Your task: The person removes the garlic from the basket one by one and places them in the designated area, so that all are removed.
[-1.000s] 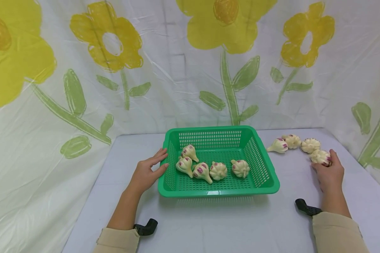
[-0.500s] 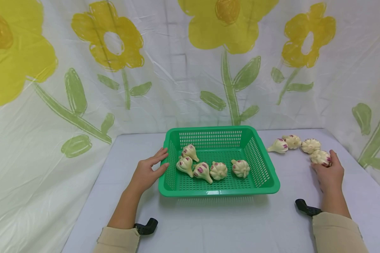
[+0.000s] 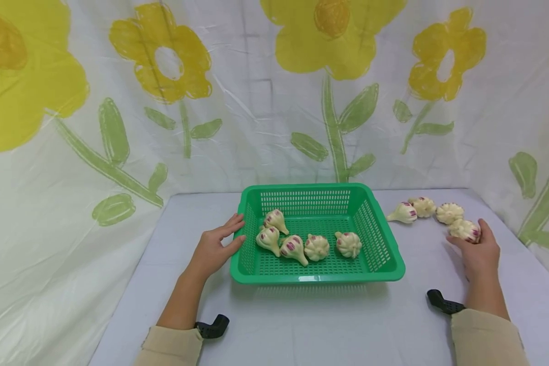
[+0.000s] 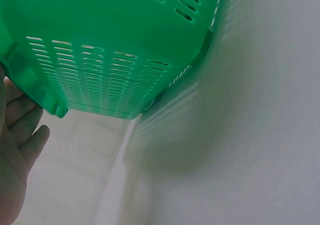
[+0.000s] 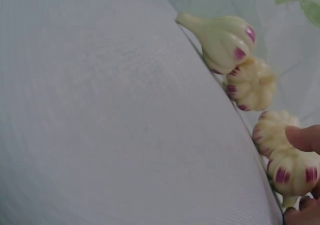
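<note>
A person's left hand touches the left rim of a green plastic basket with fairly straight fingers. Several white-and-purple garlic bulbs lie inside the basket. On the right, the right hand spreads thumb and fingers around a garlic bulb on the table. In the right wrist view the thumb lies above this garlic bulb, with fingertips near its stem below. Firm contact cannot be made out. Another garlic bulb touches it from behind. The left wrist view shows the left fingers by the basket's rim.
Two more garlic bulbs, one with a long stem and one rounder, lie right of the basket. A pale cloth covers the table. Behind its far edge hangs a white curtain printed with yellow flowers.
The right thumb has moved slightly outward from the garlic bulb, widening the hand's spread. The bulb and the left hand stay in place; the head view shifts a little.
</note>
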Demonstrator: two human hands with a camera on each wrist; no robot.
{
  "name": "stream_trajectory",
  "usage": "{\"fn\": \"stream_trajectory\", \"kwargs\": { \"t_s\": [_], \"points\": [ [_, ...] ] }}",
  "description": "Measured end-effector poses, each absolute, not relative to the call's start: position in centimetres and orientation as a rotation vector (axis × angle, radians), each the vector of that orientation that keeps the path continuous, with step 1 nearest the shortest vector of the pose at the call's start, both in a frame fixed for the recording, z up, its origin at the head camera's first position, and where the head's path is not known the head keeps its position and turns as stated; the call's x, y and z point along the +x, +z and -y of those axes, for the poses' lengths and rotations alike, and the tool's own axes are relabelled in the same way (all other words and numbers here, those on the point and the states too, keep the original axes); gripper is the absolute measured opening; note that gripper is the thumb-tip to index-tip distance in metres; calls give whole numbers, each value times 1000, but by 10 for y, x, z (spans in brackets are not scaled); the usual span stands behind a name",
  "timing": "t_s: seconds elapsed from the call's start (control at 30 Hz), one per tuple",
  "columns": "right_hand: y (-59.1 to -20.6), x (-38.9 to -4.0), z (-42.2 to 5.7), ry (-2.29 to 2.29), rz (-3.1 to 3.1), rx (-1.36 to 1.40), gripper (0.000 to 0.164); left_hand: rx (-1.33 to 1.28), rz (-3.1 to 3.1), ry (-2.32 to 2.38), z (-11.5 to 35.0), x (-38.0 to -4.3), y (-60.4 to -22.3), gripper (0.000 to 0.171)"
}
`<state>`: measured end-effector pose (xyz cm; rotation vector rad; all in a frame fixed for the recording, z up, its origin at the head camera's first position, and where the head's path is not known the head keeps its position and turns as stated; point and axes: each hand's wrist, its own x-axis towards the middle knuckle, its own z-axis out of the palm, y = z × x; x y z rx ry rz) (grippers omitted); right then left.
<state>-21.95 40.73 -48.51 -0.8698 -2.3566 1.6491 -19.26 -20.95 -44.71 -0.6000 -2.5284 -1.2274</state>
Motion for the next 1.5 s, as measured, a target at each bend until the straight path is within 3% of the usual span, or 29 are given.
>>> {"fn": "stream_trajectory", "kwargs": {
  "t_s": [1.03, 1.3, 1.5],
  "points": [
    [-432, -216, -392, 1458, 2512, -761, 87, -574, 2567, -1191, 210, -192, -444, 45],
    [-402, -230, -376, 1198, 2762, -431, 88, -571, 2569, -1192, 210, -193, -446, 44],
    [-363, -244, -353, 811, 3155, 65, 87, -570, 2567, -1200, 209, -192, -445, 44]
  ]
}}
